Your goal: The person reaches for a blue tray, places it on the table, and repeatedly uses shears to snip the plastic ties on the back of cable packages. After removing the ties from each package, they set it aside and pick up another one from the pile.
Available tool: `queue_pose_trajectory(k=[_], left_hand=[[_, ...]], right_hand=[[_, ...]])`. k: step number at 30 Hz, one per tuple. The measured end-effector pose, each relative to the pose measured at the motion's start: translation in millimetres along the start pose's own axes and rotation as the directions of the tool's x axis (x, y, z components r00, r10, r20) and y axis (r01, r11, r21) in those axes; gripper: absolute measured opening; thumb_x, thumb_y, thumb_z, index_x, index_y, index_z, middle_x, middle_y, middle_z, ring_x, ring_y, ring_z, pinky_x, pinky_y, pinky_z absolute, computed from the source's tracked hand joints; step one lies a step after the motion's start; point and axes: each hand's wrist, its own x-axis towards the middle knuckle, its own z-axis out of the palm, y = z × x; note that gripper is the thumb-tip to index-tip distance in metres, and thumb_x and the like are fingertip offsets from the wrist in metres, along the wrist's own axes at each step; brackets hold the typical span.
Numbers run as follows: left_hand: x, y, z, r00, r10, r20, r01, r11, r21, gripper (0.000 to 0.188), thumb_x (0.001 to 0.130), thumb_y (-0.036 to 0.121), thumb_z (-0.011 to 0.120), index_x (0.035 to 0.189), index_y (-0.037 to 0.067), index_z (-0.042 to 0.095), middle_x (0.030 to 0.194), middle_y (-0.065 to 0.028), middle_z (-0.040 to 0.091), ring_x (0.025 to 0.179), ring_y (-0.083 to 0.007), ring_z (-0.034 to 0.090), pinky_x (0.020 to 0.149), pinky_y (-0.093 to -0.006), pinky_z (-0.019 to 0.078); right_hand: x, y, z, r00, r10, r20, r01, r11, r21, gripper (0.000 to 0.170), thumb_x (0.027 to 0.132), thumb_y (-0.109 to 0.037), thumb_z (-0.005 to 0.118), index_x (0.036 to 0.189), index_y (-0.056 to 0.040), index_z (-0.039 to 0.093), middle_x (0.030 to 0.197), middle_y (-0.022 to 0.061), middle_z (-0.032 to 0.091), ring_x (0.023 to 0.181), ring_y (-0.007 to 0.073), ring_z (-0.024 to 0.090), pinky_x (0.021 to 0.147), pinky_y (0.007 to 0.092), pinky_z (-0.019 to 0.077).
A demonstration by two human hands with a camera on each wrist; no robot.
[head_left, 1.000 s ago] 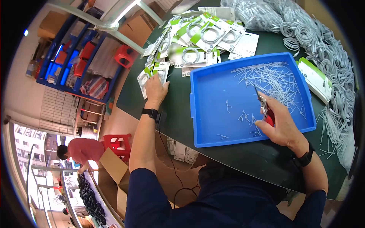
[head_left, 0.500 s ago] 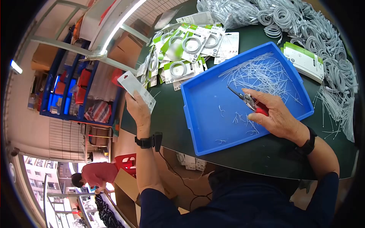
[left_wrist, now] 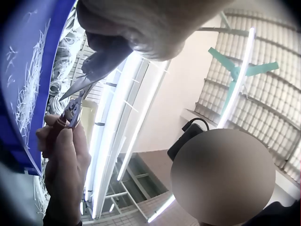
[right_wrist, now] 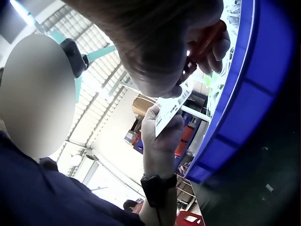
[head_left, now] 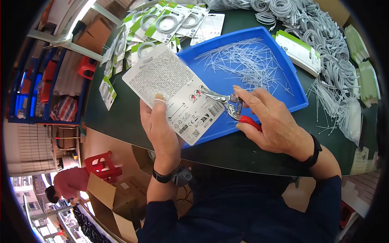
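My left hand (head_left: 162, 133) grips a printed packaging card (head_left: 162, 81), thumb on its text-covered back, tilted in front of the blue tray (head_left: 292, 75). In my right hand (head_left: 275, 125) is a pair of red-handled snips (head_left: 237, 109) with a coil spring and silver jaws. The jaws overlap the card's right edge in the head view, near its small printed symbols. Thin white plastic ties (head_left: 251, 60) lie scattered in the tray. From the left wrist, the snips (left_wrist: 73, 110) show pointed blades close to the card's edge.
Packaged cables (head_left: 166, 24) with green-and-white cards are heaped at the back left. A stack of cards (head_left: 298, 52) stands right of the tray, beside coiled grey cables (head_left: 320, 36) and a clear bag of ties (head_left: 350, 121). An open carton (head_left: 101, 190) is on the floor, lower left.
My left hand has lifted a card from the heap and brought it rightward, in front of the tray. The snips have come to its edge. The head view has shifted.
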Motion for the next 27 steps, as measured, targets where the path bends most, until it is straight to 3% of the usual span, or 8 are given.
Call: queue_pose_trajectory(k=[7,10,17,23,27], left_hand=[[-11.5,-16.0,11.6,0.999,-0.018,0.037,0.015,0.998,0.058,0.042,0.106,0.012,0.048,0.144,-0.005,0.045,0.127,-0.0176,0.065,0.107,-0.0196,0.069,0.096,-0.0344,0.0556],[-11.4,-21.2,12.6,0.999,-0.026,0.035,0.021,0.992,0.122,0.047,0.106,0.015,0.045,0.149,-0.004,0.038,0.13,-0.0222,0.063,0.108,-0.026,0.073,0.09,-0.0372,0.063],[-17.7,-27.6,22.7,0.993,-0.038,0.108,0.035,0.999,0.038,0.052,0.106,0.015,0.042,0.156,-0.001,0.033,0.136,-0.0219,0.059,0.115,-0.027,0.07,0.095,-0.0398,0.0614],[-23.0,-45.7,32.3,0.993,-0.075,0.093,0.077,0.997,-0.012,0.047,0.108,0.018,0.042,0.151,0.001,0.038,0.133,-0.0197,0.061,0.111,-0.0253,0.071,0.093,-0.0388,0.0611],[-23.0,-52.9,34.4,0.991,-0.127,0.052,0.128,0.991,-0.032,0.043,0.109,0.022,0.042,0.147,0.002,0.041,0.13,-0.0187,0.062,0.109,-0.0243,0.071,0.092,-0.0377,0.0612]], right_hand=[[-6.8,2.6,0.6,0.997,0.011,-0.079,-0.015,0.999,-0.053,0.071,0.086,-0.021,0.082,0.147,0.0009,0.053,0.107,0.0184,0.062,0.094,0.0338,0.063,0.076,0.0418,0.0556],[-7.2,2.1,0.6,0.997,0.019,-0.081,-0.025,0.997,-0.076,0.07,0.085,-0.021,0.083,0.146,0.0008,0.054,0.106,0.0178,0.062,0.094,0.0331,0.063,0.076,0.0413,0.0558],[-8.8,1.9,0.5,0.994,0.052,-0.098,-0.061,0.994,-0.093,0.069,0.083,-0.018,0.084,0.143,0.001,0.057,0.101,0.0164,0.062,0.09,0.0316,0.063,0.074,0.0405,0.0556],[-22.3,-0.8,6.8,0.982,0.139,-0.127,-0.143,0.989,-0.028,0.073,0.08,-0.007,0.084,0.147,-0.0004,0.055,0.095,0.0151,0.062,0.071,0.027,0.061,0.064,0.0378,0.0507],[-25.3,-1.5,7.5,0.979,0.167,-0.116,-0.173,0.984,-0.045,0.071,0.08,-0.006,0.084,0.145,-0.0007,0.057,0.092,0.0132,0.061,0.067,0.0233,0.058,0.06,0.0361,0.0491]])
